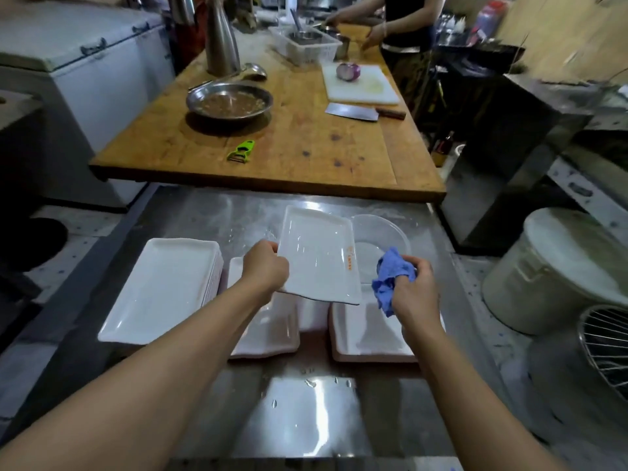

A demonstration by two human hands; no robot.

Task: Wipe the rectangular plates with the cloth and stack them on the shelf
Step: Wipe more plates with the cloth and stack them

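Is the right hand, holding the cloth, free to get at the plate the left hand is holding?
Probably yes: the right hand grips the blue cloth just beside the held plate, with nothing between them.

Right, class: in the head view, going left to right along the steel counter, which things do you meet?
Stack of plates → left hand → held plate → blue cloth → right hand → white bucket.
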